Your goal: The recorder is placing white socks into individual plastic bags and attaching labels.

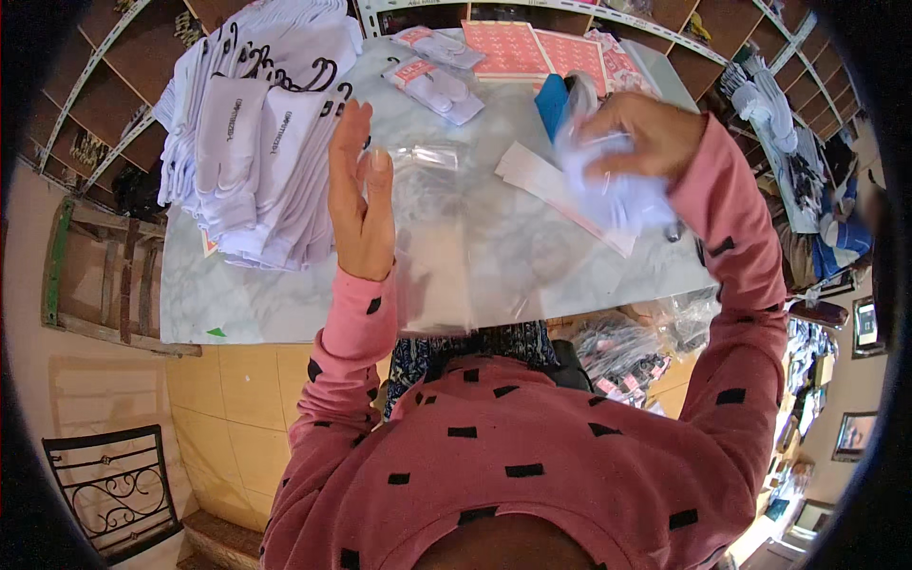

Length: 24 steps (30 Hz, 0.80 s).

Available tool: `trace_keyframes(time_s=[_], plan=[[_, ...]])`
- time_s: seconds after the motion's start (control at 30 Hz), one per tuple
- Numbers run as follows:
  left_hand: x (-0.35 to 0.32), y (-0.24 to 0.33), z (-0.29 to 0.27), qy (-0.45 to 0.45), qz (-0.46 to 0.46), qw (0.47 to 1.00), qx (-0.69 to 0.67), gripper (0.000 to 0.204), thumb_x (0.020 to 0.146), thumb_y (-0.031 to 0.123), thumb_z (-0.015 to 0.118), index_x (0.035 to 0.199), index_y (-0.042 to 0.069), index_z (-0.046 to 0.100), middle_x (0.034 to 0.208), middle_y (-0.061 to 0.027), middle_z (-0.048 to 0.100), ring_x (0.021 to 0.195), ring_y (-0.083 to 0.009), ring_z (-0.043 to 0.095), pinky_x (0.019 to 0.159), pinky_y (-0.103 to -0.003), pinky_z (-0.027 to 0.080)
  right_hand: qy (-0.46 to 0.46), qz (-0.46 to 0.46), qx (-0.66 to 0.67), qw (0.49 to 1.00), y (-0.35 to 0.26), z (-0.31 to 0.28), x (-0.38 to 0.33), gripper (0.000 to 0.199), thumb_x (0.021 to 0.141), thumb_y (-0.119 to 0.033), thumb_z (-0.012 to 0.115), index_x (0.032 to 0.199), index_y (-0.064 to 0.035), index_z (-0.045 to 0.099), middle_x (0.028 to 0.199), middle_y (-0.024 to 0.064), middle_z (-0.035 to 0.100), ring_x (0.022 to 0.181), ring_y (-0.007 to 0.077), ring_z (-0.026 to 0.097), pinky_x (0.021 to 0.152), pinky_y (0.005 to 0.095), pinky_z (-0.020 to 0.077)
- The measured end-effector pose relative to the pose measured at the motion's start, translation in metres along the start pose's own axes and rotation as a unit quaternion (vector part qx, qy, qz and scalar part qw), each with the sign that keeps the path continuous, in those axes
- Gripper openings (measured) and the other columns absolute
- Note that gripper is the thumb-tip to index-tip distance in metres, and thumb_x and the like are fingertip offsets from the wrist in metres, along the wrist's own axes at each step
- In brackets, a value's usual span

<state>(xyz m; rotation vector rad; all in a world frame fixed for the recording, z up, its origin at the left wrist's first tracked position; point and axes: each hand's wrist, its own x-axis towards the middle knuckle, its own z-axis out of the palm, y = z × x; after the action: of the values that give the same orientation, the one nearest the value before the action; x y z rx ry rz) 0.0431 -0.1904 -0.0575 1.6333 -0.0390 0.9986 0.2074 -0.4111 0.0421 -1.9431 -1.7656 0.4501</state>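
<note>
A worker's right hand, blurred at upper right, curls around a white bundle; the left hand, loosely open and seemingly empty, stands left of centre. Clear bags, lengthwise up the frame, lie between, nearer the left. White socks are piled upper left.

Looks to us like a small sock-packing wkshop: we see a big pile of white socks w/ blk hooks, clear plastic bags & pink printed sheets on a marble-look worktable, slotted-metal-framed shelving w/ stock in its compartments, plus a heap of plastic-wrapped goods below tbl lvl.
</note>
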Motion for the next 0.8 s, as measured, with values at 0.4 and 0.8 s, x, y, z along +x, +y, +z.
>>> trace_keyframes(time_s=[0.4, 0.8], plan=[[0.009, 0.018, 0.015, -0.288, 0.018, 0.946, 0.148, 0.048, 0.069, 0.014, 0.072, 0.11, -0.004, 0.053, 0.102, -0.0125, 0.059, 0.095, -0.0196, 0.055, 0.083, -0.031, 0.041, -0.117, 0.013, 0.192, 0.974, 0.004, 0.004, 0.009, 0.043, 0.079, -0.031, 0.063, 0.102, 0.0052, 0.055, 0.086, 0.0123, 0.061, 0.078, 0.0136, 0.057, 0.071, 0.026, 0.0443], [-0.017, -0.004, 0.014, -0.158, -0.24, 0.955, -0.078, 0.019, 0.074, 0.011, 0.07, 0.083, -0.004, 0.062, 0.075, -0.0044, 0.062, 0.067, -0.0054, 0.053, 0.06, -0.021, 0.043, 0.458, -0.005, 0.392, 0.798, -0.008, 0.056, 0.009, 0.034, 0.079, -0.005, 0.056, 0.112, 0.0023, 0.05, 0.102, 0.0088, 0.058, 0.093, 0.0145, 0.056, 0.081, 0.0261, 0.0438]])
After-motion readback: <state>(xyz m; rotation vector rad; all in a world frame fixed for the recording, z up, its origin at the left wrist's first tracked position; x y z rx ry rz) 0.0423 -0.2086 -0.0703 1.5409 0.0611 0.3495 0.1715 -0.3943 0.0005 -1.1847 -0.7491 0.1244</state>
